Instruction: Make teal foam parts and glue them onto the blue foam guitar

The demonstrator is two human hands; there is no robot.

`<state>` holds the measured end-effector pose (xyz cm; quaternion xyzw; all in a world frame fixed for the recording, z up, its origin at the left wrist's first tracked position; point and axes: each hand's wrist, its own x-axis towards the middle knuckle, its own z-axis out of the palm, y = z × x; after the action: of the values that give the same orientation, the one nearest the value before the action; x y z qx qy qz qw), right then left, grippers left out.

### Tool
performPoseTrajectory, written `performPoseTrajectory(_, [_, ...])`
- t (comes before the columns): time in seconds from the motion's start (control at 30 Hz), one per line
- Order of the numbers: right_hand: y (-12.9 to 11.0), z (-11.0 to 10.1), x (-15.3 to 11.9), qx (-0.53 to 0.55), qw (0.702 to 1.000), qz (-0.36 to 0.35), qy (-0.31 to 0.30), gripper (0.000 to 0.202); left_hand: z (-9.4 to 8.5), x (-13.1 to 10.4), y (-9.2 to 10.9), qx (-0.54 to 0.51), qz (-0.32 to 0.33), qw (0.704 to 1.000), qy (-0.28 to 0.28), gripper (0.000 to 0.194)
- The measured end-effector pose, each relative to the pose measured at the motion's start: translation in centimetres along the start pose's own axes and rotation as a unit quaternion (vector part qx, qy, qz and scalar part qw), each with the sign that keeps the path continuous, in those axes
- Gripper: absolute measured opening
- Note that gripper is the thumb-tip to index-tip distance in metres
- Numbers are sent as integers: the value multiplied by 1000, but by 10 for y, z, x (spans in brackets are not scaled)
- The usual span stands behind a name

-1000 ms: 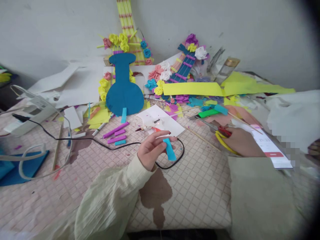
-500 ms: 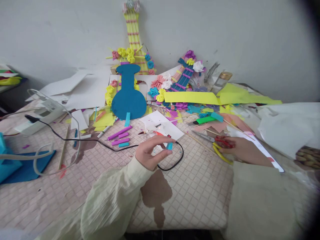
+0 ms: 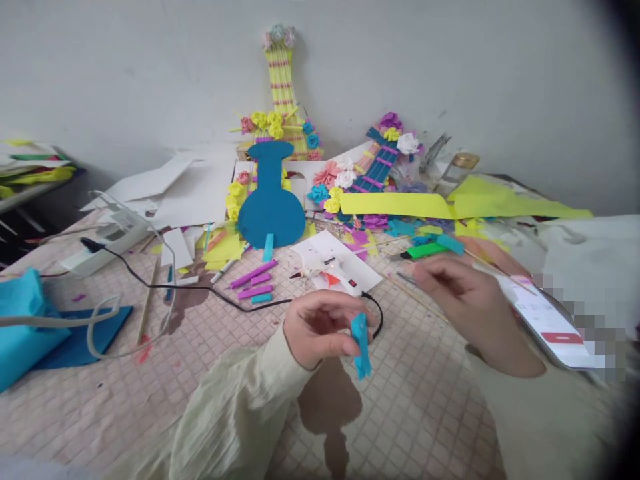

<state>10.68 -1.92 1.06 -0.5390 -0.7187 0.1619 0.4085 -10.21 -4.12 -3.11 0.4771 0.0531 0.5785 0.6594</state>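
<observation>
My left hand (image 3: 323, 327) is closed, pinching a bent light-blue paper strip (image 3: 361, 348) between thumb and fingers above the table. My right hand (image 3: 465, 300) is raised to the right, its fingers drawn together. A thin metal tip (image 3: 404, 275) shows just left of its fingertips; what the fingers hold, if anything, is hidden. Beyond my left hand, a white glue gun (image 3: 344, 275) lies on a white card (image 3: 367, 272). A dark-blue guitar-shaped cutout (image 3: 273, 213) leans at the back with a light-blue strip (image 3: 269, 247) at its base.
Several purple strips (image 3: 254, 275) and a short blue strip (image 3: 261, 299) lie left of the glue gun. Its black cord (image 3: 215, 290) runs to a power strip (image 3: 103, 247). A green cutter (image 3: 425, 251) and a lit phone (image 3: 547, 320) are right. Decorated paper guitars (image 3: 281, 83) stand behind.
My right hand has lifted from the red-and-yellow scissors' handles, which no longer show. My left hand has turned and shifted, so more of the blue strip shows. The view has moved slightly.
</observation>
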Motion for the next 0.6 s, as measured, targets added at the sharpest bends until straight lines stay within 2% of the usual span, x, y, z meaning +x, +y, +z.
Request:
performPoseTrajectory(0.1, [-23,11,-1,108,989,-89,-55,7,1,2,1,18,-12,1000,14,39])
performPoseTrajectory(0.17, [-36,17,-4,169,973,-138,-81,10,1,3,1,40,-9,998,40,38])
performPoseTrajectory(0.23, [-46,22,-8,206,962,-157,-85,14,0,5,-1,71,12,994,79,37])
performPoseTrajectory(0.4, [-53,38,-15,214,969,-115,-47,15,-5,7,-7,178,80,969,152,32])
performPoseTrajectory(0.53, [-47,46,-20,220,973,-55,-40,10,-8,5,-8,232,115,957,129,38])
performPoseTrajectory(0.6, [-45,47,-23,209,976,-50,-36,8,-8,4,-9,253,117,954,111,41])
